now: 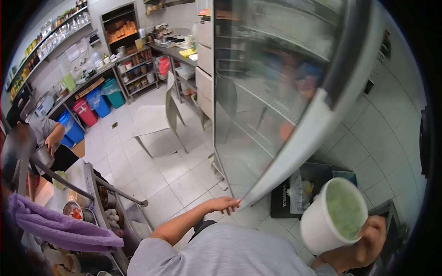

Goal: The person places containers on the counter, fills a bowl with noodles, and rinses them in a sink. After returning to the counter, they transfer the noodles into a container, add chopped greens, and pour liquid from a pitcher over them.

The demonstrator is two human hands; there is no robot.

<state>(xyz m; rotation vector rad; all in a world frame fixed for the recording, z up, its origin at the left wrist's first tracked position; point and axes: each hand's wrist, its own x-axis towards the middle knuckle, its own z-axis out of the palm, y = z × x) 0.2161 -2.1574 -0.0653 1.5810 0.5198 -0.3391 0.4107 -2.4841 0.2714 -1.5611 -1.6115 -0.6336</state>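
A white bucket (317, 221) filled with a green, leafy-looking mass (344, 208) is tilted at the lower right. My right hand (372, 238) grips its rim on the near right side, slightly blurred. My left hand (222, 205) reaches forward, its fingers loosely stretched and a little apart, the fingertips at the lower edge of a glass refrigerator door (294, 161). The door stands swung out in front of me, with a white frame and a dark strip along its edge. Wire shelves show through or reflect in the glass.
A black crate (282, 200) sits on the floor behind the bucket. A white chair (154, 122) stands beyond the door. At left are a counter with a purple towel (64, 225), eggs (112, 216), and another person (39, 138) holding a metal pot. Coloured bins (96, 101) line the back.
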